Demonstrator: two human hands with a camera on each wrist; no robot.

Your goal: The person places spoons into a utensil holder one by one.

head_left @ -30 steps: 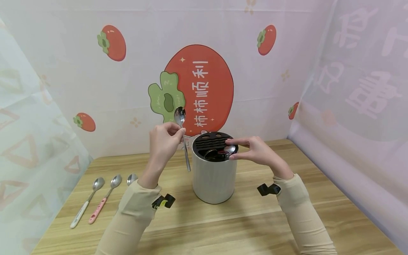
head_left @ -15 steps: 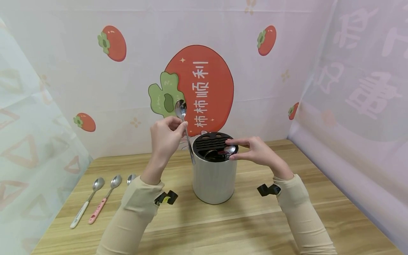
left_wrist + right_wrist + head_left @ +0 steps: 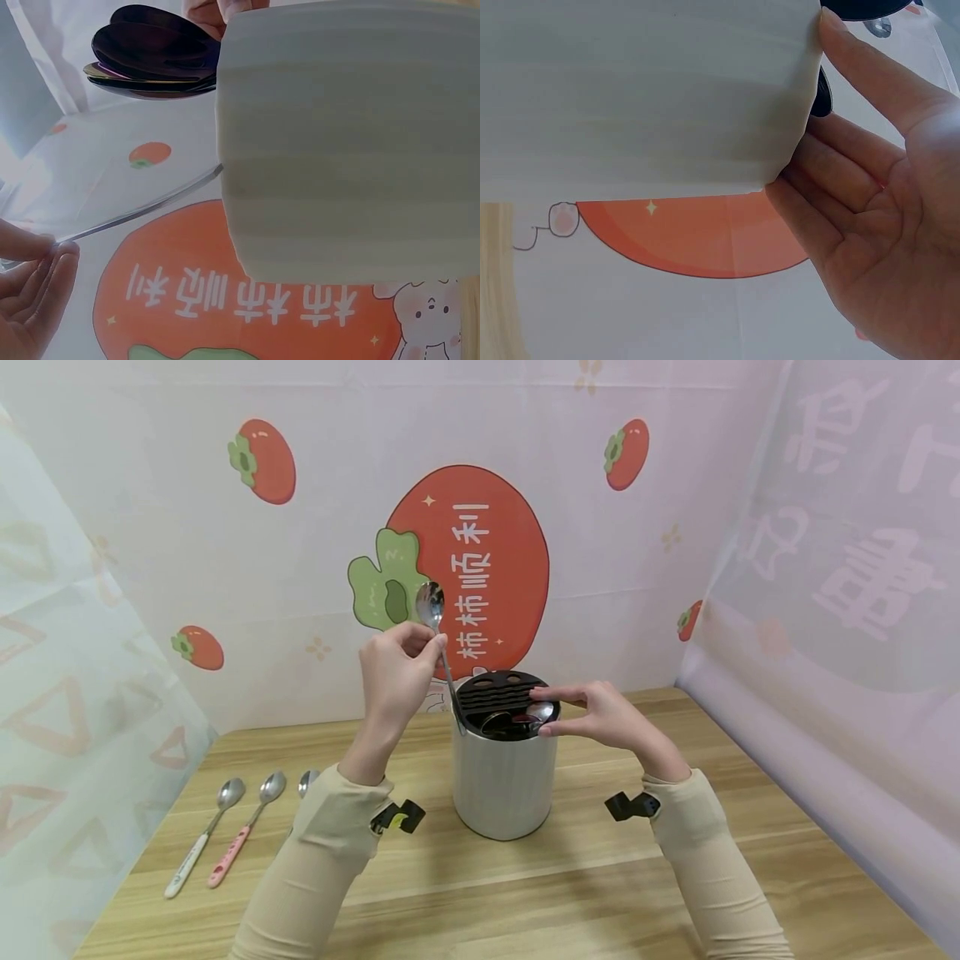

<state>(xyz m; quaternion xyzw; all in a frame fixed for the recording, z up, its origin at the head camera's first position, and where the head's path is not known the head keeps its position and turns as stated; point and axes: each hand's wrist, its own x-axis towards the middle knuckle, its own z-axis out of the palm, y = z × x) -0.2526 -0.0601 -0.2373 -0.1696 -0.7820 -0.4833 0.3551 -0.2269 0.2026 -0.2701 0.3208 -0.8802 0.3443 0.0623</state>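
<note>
Fabric (image 3: 67, 760), pale and printed with faint triangles, hangs at the far left, beside a light wood-grain table (image 3: 480, 910). On it lie a white-handled steel spoon (image 3: 198, 847), a pink-handled steel spoon (image 3: 241, 840) and a third silver spoon (image 3: 307, 781), partly covered by a cream sleeve (image 3: 318, 852). Above that sleeve, the person's left hand (image 3: 395, 672) pinches a slim silver spoon (image 3: 431, 603) between thumb and fingertips, bowl uppermost, its handle slanting down to the left rim of a round off-white canister (image 3: 504, 789); I cannot tell whether the tip is in or merely against it. Behind stands a white backdrop (image 3: 315, 535) with a big red persimmon. The canister's slotted black lid (image 3: 495, 697) holds dark spoons (image 3: 154, 52) and, at its right edge, a silver spoon bowl (image 3: 542, 713). Around that bowl the right hand (image 3: 603, 717) reaches in, thumb and fingers fairly straight and parted, fingertips touching the rim. Lilac cloth (image 3: 847, 635) with white lettering closes off the right.
</note>
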